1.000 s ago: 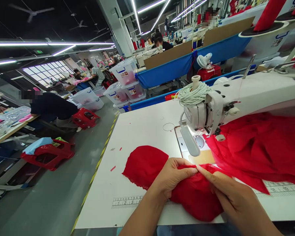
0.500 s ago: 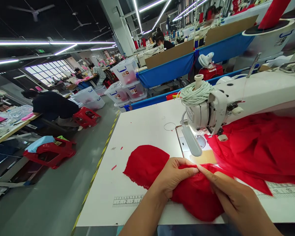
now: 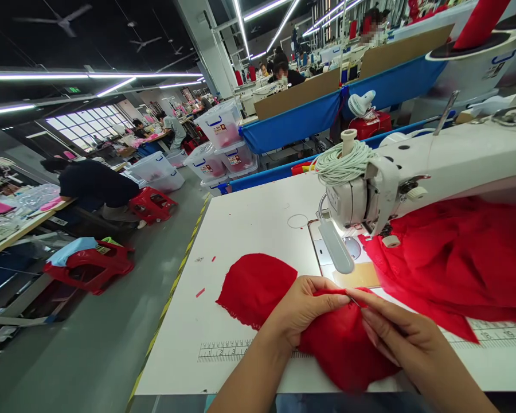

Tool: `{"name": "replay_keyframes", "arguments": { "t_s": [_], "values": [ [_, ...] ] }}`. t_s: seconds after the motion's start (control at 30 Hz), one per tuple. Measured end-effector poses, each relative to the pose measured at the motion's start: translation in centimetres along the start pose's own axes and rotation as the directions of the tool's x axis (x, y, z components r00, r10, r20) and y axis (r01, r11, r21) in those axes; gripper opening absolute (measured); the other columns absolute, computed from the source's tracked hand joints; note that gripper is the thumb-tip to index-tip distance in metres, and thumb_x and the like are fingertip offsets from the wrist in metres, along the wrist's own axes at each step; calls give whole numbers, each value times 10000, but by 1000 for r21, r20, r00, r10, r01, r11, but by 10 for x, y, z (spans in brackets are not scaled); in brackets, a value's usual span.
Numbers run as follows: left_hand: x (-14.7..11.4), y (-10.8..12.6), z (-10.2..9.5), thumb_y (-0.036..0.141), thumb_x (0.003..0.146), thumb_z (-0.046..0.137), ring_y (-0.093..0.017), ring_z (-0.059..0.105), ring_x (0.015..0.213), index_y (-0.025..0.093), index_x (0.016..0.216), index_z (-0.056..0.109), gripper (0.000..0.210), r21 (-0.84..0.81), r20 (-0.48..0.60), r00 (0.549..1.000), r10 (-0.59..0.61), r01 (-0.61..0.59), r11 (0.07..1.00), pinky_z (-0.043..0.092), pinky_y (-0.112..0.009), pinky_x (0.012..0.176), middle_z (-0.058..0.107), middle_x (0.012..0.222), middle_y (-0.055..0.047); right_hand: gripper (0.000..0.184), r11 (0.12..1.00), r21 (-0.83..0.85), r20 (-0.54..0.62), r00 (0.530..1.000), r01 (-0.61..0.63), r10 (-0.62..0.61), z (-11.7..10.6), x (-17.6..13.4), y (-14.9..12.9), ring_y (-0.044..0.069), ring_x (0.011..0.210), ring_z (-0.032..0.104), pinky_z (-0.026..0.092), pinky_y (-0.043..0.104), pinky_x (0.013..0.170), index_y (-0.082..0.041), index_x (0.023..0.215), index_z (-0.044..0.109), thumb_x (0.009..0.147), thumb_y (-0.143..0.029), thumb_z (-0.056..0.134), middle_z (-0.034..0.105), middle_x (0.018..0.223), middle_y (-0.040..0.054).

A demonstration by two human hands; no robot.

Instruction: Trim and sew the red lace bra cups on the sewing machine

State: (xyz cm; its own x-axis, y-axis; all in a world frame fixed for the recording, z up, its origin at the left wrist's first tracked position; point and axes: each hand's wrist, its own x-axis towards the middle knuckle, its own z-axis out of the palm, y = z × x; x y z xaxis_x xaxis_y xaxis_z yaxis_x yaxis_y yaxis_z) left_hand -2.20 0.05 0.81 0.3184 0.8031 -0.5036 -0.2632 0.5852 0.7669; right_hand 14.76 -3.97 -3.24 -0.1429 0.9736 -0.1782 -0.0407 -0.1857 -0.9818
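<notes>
My left hand point(image 3: 307, 307) pinches the upper edge of a red fabric piece point(image 3: 348, 350) between thumb and fingers. From the right, my right hand point(image 3: 402, 330) is closed, and a thin metal tool point(image 3: 353, 300), its kind too small to make out, pokes from its fingertips. The tool's tip is at the pinched edge, right beside my left thumb. A rounded red fabric part point(image 3: 255, 287) with a scalloped lace edge lies flat to the left of my left hand. Whether it joins the held piece is hidden behind that hand.
A white sewing machine point(image 3: 434, 166) with a lit needle area stands beyond my right hand. More red fabric point(image 3: 468, 258) is heaped under its arm. A printed ruler point(image 3: 223, 351) runs along the table's point(image 3: 258, 212) front. A person point(image 3: 97, 183) sits at another table on the left.
My right hand's fingers have curled in, and the thin metal tool now shows at their tips. The lower part of the held fabric has shifted slightly. My left hand keeps its pinch.
</notes>
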Motion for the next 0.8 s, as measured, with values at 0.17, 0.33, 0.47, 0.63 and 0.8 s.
{"name": "replay_keyframes", "arguments": {
  "t_s": [0.17, 0.33, 0.47, 0.63, 0.8],
  "values": [
    [-1, 0, 0, 379, 473, 925, -101, 612, 621, 120, 690, 721, 395, -15, 19, 1000, -2, 2, 1000, 468, -188, 616, 692, 659, -28, 552, 944, 233, 53, 972, -233, 227, -5, 3, -2, 87, 527, 407, 408, 174, 481, -275, 1097, 742, 671, -626, 762, 411, 586, -37],
    [-1, 2, 3, 332, 457, 930, -90, 597, 608, 122, 665, 717, 365, 10, 20, 1000, -4, 4, 1000, 453, -177, 607, 680, 634, -16, 574, 937, 211, 143, 957, -279, 252, -11, 6, -7, 55, 420, 274, 263, 162, 368, -209, 1155, 713, 719, -580, 744, 384, 548, -52],
    [-2, 2, 3, 374, 487, 915, -93, 595, 630, 121, 692, 728, 376, 59, 2, 1000, 20, -20, 998, 447, -181, 624, 686, 653, -20, 391, 1000, -22, 39, 999, 9, -8, -10, 3, -7, 103, 488, 442, 406, 203, 464, -235, 1127, 730, 852, -493, 626, 469, 574, -21],
    [-2, 0, 3, 381, 465, 919, -100, 600, 629, 123, 696, 732, 393, 52, -32, 999, 5, -4, 999, 445, -182, 613, 691, 659, -24, 400, 745, -515, 155, 901, 423, -405, -18, 1, 3, 118, 556, 565, 475, 181, 529, -288, 1292, 620, 951, -259, 414, 580, 656, -16],
    [0, -2, 2, 383, 479, 915, -106, 607, 642, 121, 707, 738, 390, 33, -25, 1000, 10, -10, 999, 454, -186, 627, 702, 680, -35, 441, 565, -676, 219, 861, 473, -458, -22, -1, 8, 128, 596, 609, 498, 184, 520, -272, 1348, 566, 974, -226, 339, 619, 743, 10]
  ]
}}
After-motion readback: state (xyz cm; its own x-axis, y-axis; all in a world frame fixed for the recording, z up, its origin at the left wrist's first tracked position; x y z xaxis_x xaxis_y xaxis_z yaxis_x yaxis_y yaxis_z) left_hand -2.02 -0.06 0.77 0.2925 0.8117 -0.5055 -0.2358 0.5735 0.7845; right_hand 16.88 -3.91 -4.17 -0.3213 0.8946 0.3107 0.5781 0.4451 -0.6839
